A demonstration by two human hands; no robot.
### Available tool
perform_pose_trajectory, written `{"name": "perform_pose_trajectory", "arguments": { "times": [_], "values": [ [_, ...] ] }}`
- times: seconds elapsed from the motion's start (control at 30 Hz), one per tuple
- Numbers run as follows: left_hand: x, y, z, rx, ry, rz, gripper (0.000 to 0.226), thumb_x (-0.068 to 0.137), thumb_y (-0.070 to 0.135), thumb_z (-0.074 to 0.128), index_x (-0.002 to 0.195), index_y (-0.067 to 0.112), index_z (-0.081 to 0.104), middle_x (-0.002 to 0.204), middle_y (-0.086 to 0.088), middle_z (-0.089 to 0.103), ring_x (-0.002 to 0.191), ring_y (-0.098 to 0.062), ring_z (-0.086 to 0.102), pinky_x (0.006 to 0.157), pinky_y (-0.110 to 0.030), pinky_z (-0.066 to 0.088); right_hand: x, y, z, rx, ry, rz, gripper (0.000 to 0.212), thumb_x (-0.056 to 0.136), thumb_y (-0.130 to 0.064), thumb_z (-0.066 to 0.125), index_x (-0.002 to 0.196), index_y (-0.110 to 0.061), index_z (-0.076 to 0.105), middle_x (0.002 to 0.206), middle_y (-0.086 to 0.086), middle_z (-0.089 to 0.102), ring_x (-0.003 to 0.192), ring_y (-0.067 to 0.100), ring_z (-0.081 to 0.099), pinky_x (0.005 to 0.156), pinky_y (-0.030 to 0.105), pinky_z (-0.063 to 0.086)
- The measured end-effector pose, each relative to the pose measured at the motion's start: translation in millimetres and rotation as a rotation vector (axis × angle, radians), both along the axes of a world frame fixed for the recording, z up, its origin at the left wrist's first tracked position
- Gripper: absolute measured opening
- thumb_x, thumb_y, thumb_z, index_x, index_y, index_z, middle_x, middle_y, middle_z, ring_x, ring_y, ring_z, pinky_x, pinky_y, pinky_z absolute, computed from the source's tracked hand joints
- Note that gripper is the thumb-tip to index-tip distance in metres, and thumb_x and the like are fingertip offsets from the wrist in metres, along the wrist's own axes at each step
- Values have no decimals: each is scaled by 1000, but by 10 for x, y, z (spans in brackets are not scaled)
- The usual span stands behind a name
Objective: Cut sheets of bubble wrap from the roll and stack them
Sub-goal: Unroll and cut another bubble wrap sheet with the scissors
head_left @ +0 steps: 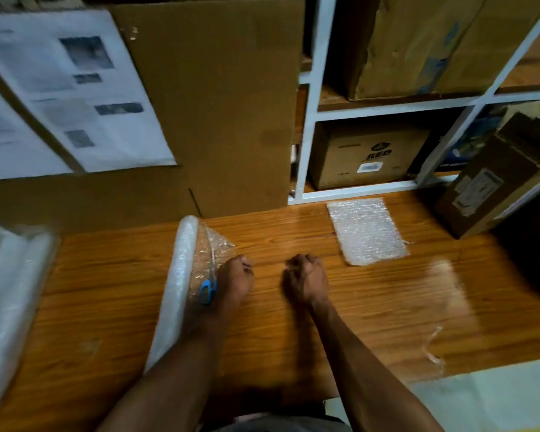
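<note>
A roll of bubble wrap (181,275) lies lengthwise on the wooden table (371,307), with a short loose flap (212,244) spread to its right. Scissors with blue handles (208,288) lie on that flap. My left hand (236,280) sits at the flap's right edge beside the scissors, its fingers curled onto the edge of the wrap. To the right, my right hand (306,277) hovers over bare table in a fist, and nothing shows in it. A cut sheet of bubble wrap (367,230) lies flat at the back right of the table.
Flat cardboard (215,104) with printed papers leans against the back. White shelves (309,120) hold cardboard boxes. A brown box (493,188) sits on the table's right end. More rolled wrap (10,291) lies at the left edge. Clear film scraps (434,350) lie front right.
</note>
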State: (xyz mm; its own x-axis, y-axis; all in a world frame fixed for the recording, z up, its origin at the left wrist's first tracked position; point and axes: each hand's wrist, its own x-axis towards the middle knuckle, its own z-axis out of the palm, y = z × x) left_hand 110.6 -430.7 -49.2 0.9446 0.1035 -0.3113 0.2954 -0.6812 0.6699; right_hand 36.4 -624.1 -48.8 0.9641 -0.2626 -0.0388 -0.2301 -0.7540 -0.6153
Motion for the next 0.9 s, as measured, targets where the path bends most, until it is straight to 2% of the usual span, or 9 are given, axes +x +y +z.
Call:
{"name": "perform_pose_trajectory", "arguments": {
  "times": [0.13, 0.27, 0.43, 0.53, 0.67, 0.8, 0.9],
  "values": [
    [-200, 572, 164, 118, -105, -115, 16, 81, 13, 64, 90, 24, 73, 100, 1, 73, 94, -22, 68, 87, -34, 57, 19, 659, 51, 28, 70, 74, 34, 93, -45, 64, 114, -18, 69, 113, 12, 68, 110, 36, 61, 84, 38, 51],
    [-328, 932, 173, 203, -174, -226, 15, 80, 16, 70, 94, 20, 73, 102, -7, 67, 97, -29, 64, 87, -32, 52, 22, 1166, 35, 15, 149, 135, 49, 87, -61, 59, 113, -20, 65, 114, 11, 69, 109, 35, 65, 81, 38, 52],
    [-348, 1156, 171, 274, -188, -373, 14, 83, 20, 68, 95, 25, 72, 105, -2, 65, 100, -26, 63, 85, -34, 54, -11, 1604, -14, -95, 215, 84, 43, 95, -48, 62, 124, -17, 57, 124, 13, 60, 119, 37, 58, 89, 42, 52],
    [-348, 1263, 212, 336, -212, -427, 14, 86, 25, 64, 99, 22, 69, 107, -1, 65, 102, -25, 64, 85, -36, 54, -6, 1714, -36, -190, 262, 102, 48, 94, -49, 63, 128, -17, 51, 127, 11, 57, 123, 36, 53, 90, 42, 52],
    [-360, 1344, 253, 413, -180, -385, 29, 89, 36, 68, 110, 16, 65, 112, -6, 68, 107, -28, 66, 89, -35, 50, -4, 1752, -48, -213, 321, 86, 45, 96, -41, 63, 133, -18, 49, 131, 11, 56, 126, 36, 51, 92, 43, 50],
    [-360, 1361, 281, 448, -156, -361, 37, 88, 43, 69, 111, 13, 65, 114, -9, 69, 108, -28, 66, 90, -34, 50, -29, 1816, -39, -163, 291, 86, 38, 100, -34, 57, 138, -33, 50, 128, 9, 56, 121, 36, 53, 91, 44, 51],
    [-372, 1359, 327, 509, -126, -351, 42, 86, 46, 72, 112, 14, 64, 113, -7, 71, 108, -26, 67, 89, -34, 51, -51, 1886, -26, -152, 291, 81, 43, 99, -32, 58, 140, -42, 50, 130, 7, 54, 121, 35, 52, 92, 44, 53]
  ]
}}
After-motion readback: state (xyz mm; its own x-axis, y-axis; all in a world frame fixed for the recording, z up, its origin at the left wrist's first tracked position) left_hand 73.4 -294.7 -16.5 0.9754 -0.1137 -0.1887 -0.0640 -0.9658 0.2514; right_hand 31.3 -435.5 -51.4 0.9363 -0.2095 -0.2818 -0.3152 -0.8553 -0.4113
